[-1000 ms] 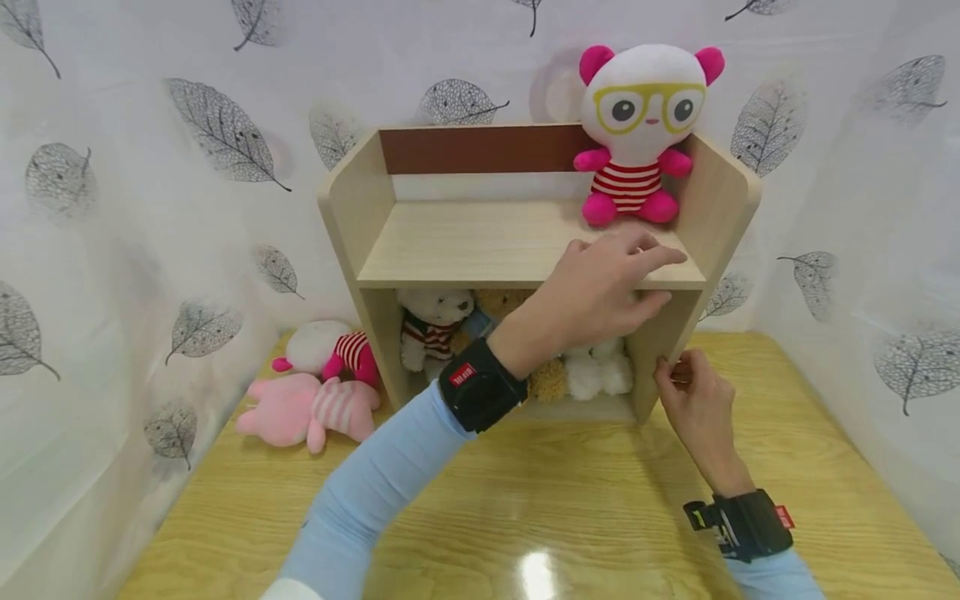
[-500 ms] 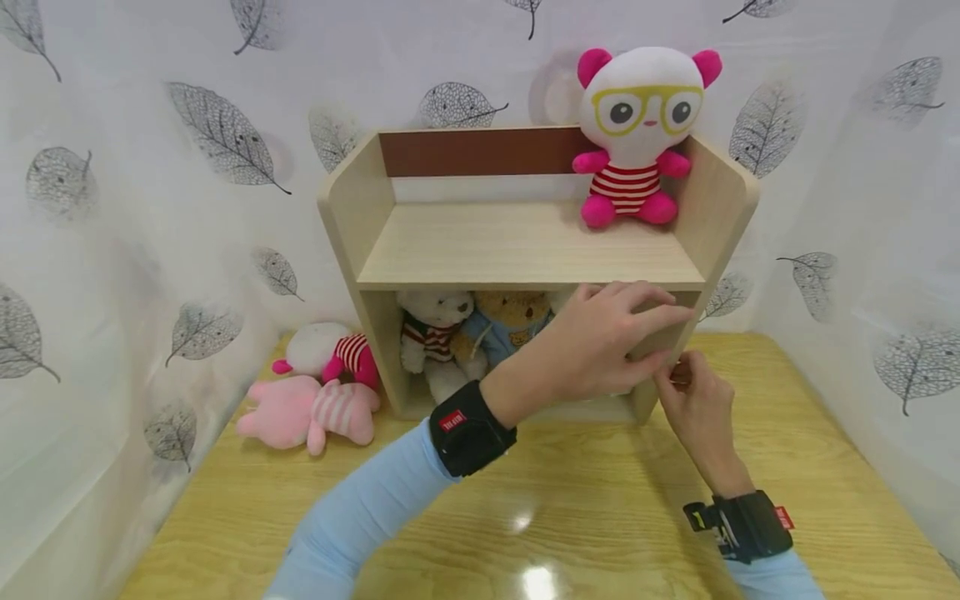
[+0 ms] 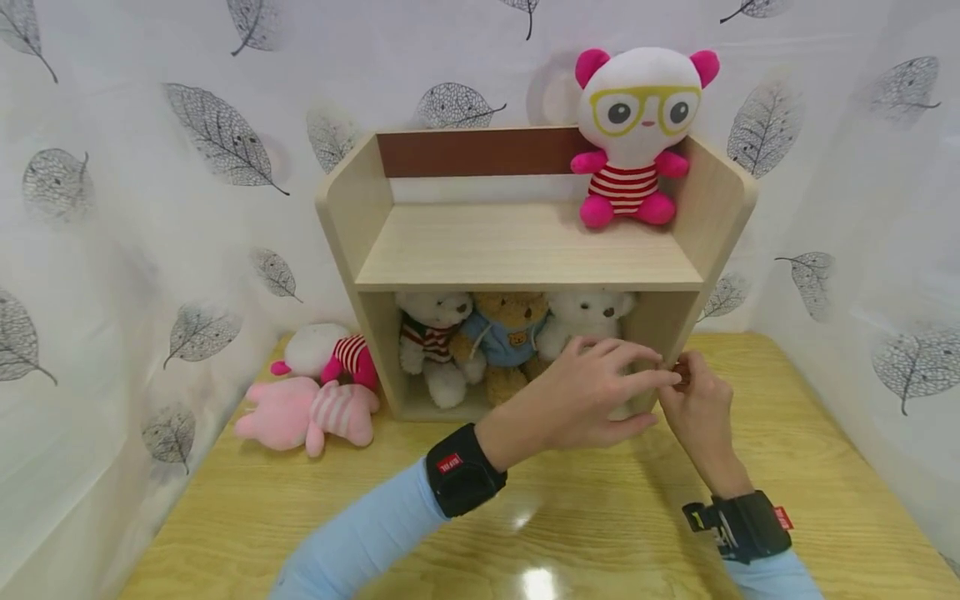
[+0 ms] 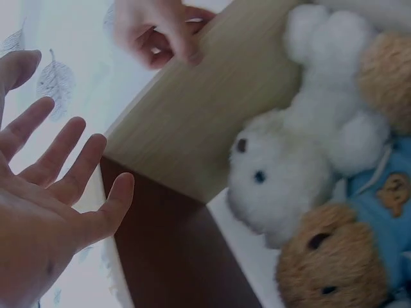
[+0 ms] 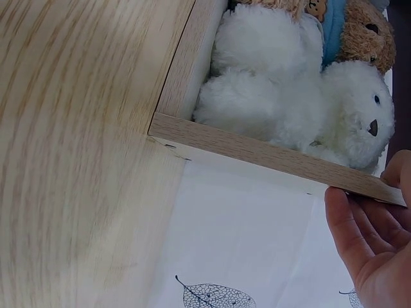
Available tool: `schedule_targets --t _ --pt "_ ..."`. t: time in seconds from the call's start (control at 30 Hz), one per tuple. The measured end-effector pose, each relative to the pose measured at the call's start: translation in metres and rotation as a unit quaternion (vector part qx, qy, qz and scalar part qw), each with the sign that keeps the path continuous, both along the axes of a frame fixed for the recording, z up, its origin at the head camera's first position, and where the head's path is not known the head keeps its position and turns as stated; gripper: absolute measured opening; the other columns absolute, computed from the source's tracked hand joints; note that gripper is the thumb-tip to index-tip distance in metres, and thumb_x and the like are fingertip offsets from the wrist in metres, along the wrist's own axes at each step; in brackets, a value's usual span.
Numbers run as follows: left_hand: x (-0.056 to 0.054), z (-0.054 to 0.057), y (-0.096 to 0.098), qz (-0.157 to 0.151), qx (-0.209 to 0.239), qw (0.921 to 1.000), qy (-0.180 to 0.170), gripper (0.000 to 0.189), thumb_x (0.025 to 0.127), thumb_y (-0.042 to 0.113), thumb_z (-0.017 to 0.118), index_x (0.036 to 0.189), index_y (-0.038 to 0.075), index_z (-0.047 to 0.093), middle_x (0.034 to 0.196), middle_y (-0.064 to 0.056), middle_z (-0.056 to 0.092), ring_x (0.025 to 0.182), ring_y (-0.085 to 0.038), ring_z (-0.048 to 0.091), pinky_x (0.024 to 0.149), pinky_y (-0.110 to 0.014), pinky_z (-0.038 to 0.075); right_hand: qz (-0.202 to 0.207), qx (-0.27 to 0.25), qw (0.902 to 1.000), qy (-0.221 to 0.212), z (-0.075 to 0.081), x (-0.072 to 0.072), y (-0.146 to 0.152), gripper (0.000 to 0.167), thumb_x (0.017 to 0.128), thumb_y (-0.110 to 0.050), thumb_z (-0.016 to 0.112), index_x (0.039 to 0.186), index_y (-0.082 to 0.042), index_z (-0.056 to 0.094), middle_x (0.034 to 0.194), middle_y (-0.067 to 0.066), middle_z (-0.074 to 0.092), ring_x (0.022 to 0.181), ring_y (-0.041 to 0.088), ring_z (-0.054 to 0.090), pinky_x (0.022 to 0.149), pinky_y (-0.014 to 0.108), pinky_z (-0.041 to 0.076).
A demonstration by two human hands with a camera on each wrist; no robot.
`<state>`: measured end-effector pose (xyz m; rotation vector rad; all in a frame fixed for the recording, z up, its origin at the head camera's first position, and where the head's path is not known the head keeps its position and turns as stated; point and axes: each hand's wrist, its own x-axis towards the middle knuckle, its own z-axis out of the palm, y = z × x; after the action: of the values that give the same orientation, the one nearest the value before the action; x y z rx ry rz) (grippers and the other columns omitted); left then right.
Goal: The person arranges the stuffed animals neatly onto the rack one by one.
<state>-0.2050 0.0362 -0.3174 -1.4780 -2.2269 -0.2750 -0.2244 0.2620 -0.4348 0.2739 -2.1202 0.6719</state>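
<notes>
A small two-tier wooden shelf [image 3: 525, 250] stands on the table. My right hand [image 3: 701, 408] pinches the front edge of its right side panel; the right wrist view shows the thumb and the fingers [image 5: 350, 224] on opposite faces of that edge. My left hand [image 3: 585, 400] hangs in front of the lower compartment's right part, its fingers spread and holding nothing in the left wrist view. Behind it sits a white plush bear [image 3: 588, 312], partly hidden. Beside that are a brown teddy in a blue top [image 3: 510, 337] and another white bear in a striped scarf [image 3: 435, 342].
On the upper tier, at the right, sits a pink-and-white plush panda with yellow glasses [image 3: 637, 125]. A pink plush toy [image 3: 300, 412] and another pink-and-white one [image 3: 318, 350] lie left of the shelf on the table [image 3: 600, 525]. Leaf-patterned sheets [image 3: 210, 50] surround the table.
My left hand has come down from the upper tier to the front of the lower compartment, uncovering more of the bears. The right hand keeps its grip on the side panel.
</notes>
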Motion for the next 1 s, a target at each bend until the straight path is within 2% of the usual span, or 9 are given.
schedule_targets --t 0.1,0.17,0.4,0.5,0.63,0.77,1.0 --pt "0.0 -0.01 -0.004 0.004 0.002 1.0 -0.007 0.043 0.098 0.045 0.064 0.138 0.028 0.064 0.137 0.003 0.064 0.125 -0.016 0.061 0.099 -0.041 0.05 0.005 -0.016 0.9999 -0.006 0.001 0.0 -0.001 0.012 0.086 0.005 0.069 0.09 0.011 0.059 0.071 0.024 0.068 0.057 0.036 0.07 0.061 0.002 0.041" --pt "0.001 -0.015 -0.007 0.005 0.005 0.9999 -0.012 0.043 0.098 0.044 0.065 0.138 0.028 0.064 0.136 0.003 0.065 0.124 -0.016 0.061 0.097 -0.041 0.051 0.006 -0.024 0.9997 -0.006 0.002 0.001 -0.001 0.012 0.086 0.005 0.069 0.089 0.011 0.059 0.07 0.024 0.068 0.056 0.036 0.07 0.062 0.0 0.039" --pt "0.006 -0.033 -0.018 0.012 0.013 0.9988 -0.045 0.044 0.097 0.042 0.067 0.138 0.029 0.063 0.135 0.005 0.064 0.123 -0.013 0.061 0.094 -0.038 0.053 0.001 -0.039 0.9992 -0.001 0.002 0.0 -0.003 0.01 0.086 0.005 0.069 0.088 0.009 0.06 0.068 0.022 0.069 0.056 0.036 0.07 0.061 0.0 0.04" --pt "0.008 -0.042 -0.024 0.028 0.016 0.9977 -0.06 0.044 0.098 0.042 0.067 0.14 0.03 0.061 0.135 0.006 0.063 0.124 -0.011 0.06 0.092 -0.037 0.053 0.0 -0.048 0.9988 -0.005 0.001 -0.001 -0.004 0.01 0.086 0.004 0.069 0.088 0.008 0.06 0.069 0.022 0.069 0.057 0.036 0.07 0.063 -0.002 0.037" --pt "0.01 -0.053 -0.036 0.051 0.027 0.9929 -0.105 0.044 0.098 0.04 0.066 0.141 0.03 0.06 0.137 0.002 0.062 0.127 -0.015 0.059 0.095 -0.041 0.051 0.0 -0.053 0.9985 -0.011 0.0 -0.001 -0.006 0.01 0.086 0.005 0.069 0.088 0.009 0.06 0.069 0.022 0.069 0.058 0.037 0.07 0.065 -0.003 0.035" --pt "0.01 -0.059 -0.049 0.063 0.048 0.9864 -0.144 0.044 0.097 0.036 0.069 0.14 0.028 0.061 0.139 -0.002 0.062 0.13 -0.019 0.058 0.098 -0.046 0.051 0.001 -0.052 0.9985 -0.012 0.0 -0.001 -0.006 0.01 0.086 0.005 0.069 0.088 0.009 0.06 0.07 0.022 0.069 0.058 0.037 0.071 0.065 -0.003 0.035" --pt "0.009 -0.064 -0.068 0.078 0.072 0.9791 -0.174 0.046 0.097 0.034 0.071 0.14 0.025 0.061 0.139 -0.001 0.061 0.128 -0.019 0.059 0.097 -0.046 0.051 0.0 -0.054 0.9985 -0.012 0.001 -0.001 -0.005 0.01 0.086 0.005 0.069 0.088 0.01 0.06 0.07 0.023 0.069 0.058 0.038 0.07 0.064 -0.003 0.035"
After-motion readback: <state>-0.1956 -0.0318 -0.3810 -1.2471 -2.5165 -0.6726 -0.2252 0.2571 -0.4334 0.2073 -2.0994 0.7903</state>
